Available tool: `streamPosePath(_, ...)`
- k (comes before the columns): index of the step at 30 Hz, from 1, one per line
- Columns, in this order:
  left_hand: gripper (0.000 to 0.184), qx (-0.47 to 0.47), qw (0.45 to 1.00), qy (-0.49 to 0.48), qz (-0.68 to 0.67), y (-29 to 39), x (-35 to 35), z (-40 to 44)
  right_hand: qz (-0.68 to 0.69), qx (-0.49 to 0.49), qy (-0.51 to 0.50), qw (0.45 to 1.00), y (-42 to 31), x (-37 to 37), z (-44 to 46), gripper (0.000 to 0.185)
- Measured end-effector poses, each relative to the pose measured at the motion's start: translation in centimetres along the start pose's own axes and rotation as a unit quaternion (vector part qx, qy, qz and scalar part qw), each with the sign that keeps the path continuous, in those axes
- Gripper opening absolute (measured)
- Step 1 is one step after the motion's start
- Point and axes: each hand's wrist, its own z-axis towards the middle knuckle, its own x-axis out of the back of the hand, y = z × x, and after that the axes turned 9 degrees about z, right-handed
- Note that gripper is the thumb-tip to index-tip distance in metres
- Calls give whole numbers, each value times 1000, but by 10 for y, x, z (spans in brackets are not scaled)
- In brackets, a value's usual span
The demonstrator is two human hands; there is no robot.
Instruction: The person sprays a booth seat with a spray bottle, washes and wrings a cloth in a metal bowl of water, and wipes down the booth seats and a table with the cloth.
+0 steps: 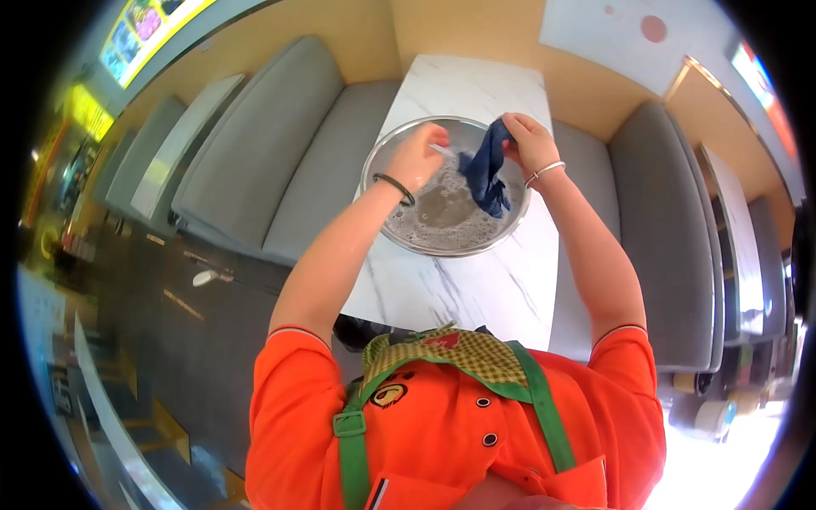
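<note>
A wide metal basin of greyish, sudsy water stands on the marble-patterned table. My right hand, over its right rim, pinches a dark blue cloth. The cloth hangs down bunched, its lower end just above or touching the suds; I cannot tell which. Over the left side of the basin, my left hand has its fingers curled around a thin whitish object. Most of that object is hidden, so its kind does not show.
The white table reaches from my body to the wall. Grey padded benches flank it on the left, with another grey bench on the right. More tables stand beyond both. Dark floor shows at the left.
</note>
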Motion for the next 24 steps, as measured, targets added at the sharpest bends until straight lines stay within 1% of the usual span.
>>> streamPosePath(1,31,-14,1000,-10,-3,23,-3,-8,1,10,14,1000,-8,-2,-10,24)
streamPosePath(3,38,-156,979,-97,-84,58,-16,-23,29,27,-27,999,-23,-4,-33,28)
streamPosePath(4,36,-168,974,-100,-116,62,-27,-23,-9,40,-22,999,-31,-5,-47,29)
streamPosePath(5,36,-179,970,-111,-123,62,-39,-20,-12,47,-7,999,-40,-5,-64,29)
streamPosePath(7,30,-145,979,-114,-84,59,-57,-21,-20,94,41,995,-50,-5,-102,29)
streamPosePath(8,22,-201,977,-52,-50,78,-53,-38,-60,118,49,990,-50,10,-114,28)
streamPosePath(9,20,-178,973,-81,-124,82,-59,-47,-52,128,79,987,-50,20,-132,26)
streamPosePath(10,19,-176,973,-80,-127,83,-66,-57,-34,139,89,986,-46,34,-149,26)
streamPosePath(11,17,-174,973,-78,-129,85,-73,-69,-36,141,56,988,-41,55,-166,26)
streamPosePath(12,16,-162,967,-113,-161,93,-77,-82,46,132,85,987,-32,60,-188,22)
streamPosePath(13,15,-194,955,-129,-183,100,-85,-96,127,111,106,980,-14,77,-209,20)
streamPosePath(14,15,-209,946,-165,-186,110,-94,-110,208,90,126,966,5,96,-230,19)
streamPosePath(15,15,-224,935,-203,-188,119,-103,-124,166,75,152,971,16,108,-251,18)
streamPosePath(16,15,-243,926,-237,-167,128,-110,-138,19,31,218,975,14,107,-275,18)
streamPosePath(17,16,-270,910,-277,-147,140,-122,-151,-88,112,218,966,37,128,-287,20)
streamPosePath(18,16,-286,901,-296,-137,152,-132,-162,-179,144,271,935,43,127,-302,24)
streamPosePath(19,15,-281,902,-287,-162,162,-147,-173,-257,72,291,919,35,128,-327,26)
streamPosePath(20,14,-255,900,-311,-170,173,-159,-177,-245,115,283,920,44,142,-341,28)
streamPosePath(21,14,-244,891,-323,-207,181,-174,-182,-197,143,312,918,51,156,-355,27)
streamPosePath(22,15,-223,874,-366,-229,190,-189,-186,-100,135,378,911,44,168,-374,27)
streamPosePath(23,18,-216,854,-428,-203,206,-199,-189,1,131,429,894,36,183,-394,26)
streamPosePath(24,22,-242,821,-491,-159,219,-216,-192,-17,154,468,870,29,203,-417,26)
